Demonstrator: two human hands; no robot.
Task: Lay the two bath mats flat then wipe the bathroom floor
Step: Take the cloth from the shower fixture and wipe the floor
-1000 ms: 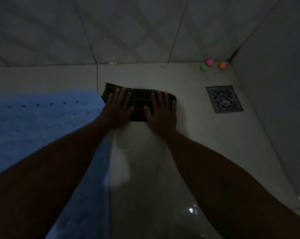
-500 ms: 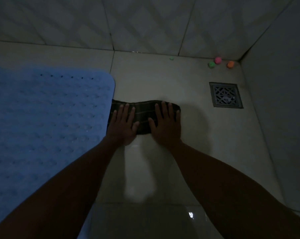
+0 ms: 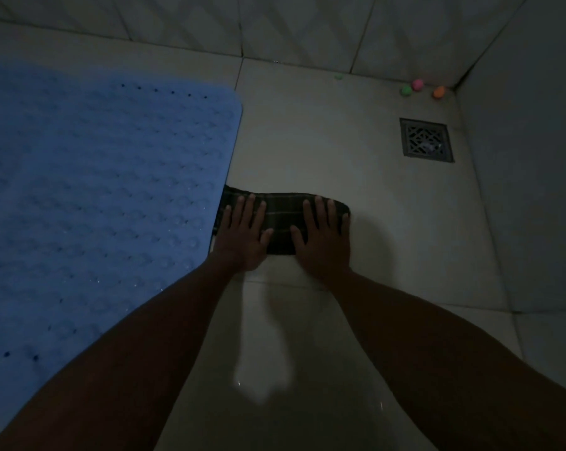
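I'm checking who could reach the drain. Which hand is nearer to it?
Right. The right hand lies flat on the cloth, below-left of the drain; the left hand sits farther left, beside the mat.

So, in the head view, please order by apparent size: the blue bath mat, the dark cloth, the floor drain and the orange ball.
Largest to smallest as they look:
1. blue bath mat, cut off by the frame edge
2. dark cloth, partly covered by both hands
3. floor drain
4. orange ball

The drain and ball lie farther away, so they look smaller.
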